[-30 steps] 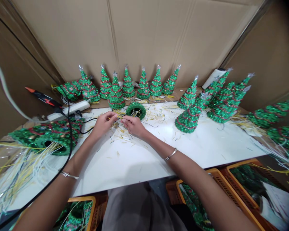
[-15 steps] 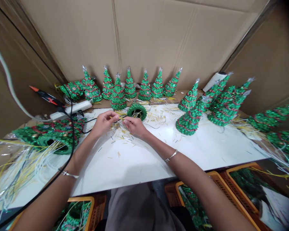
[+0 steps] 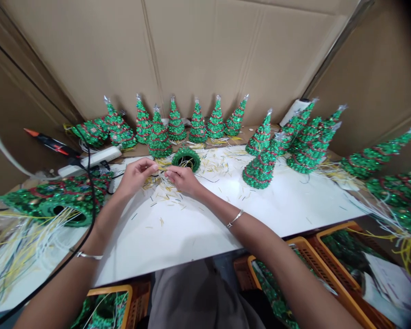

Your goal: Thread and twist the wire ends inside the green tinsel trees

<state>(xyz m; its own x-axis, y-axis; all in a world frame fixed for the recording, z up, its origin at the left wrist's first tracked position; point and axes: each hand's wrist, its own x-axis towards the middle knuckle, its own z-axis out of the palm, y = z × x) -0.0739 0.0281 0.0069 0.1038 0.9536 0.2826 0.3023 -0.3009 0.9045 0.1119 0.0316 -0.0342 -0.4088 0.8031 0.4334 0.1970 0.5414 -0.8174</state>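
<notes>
White tabletop — wire scraps | cardboard walls | left fingers, right fingers — pinching wires

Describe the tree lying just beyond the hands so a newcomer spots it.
On the white tabletop, find the right hand. Just beyond it lies the green tree, its dark round base opening facing the viewer, unlike the upright trees behind.
</notes>
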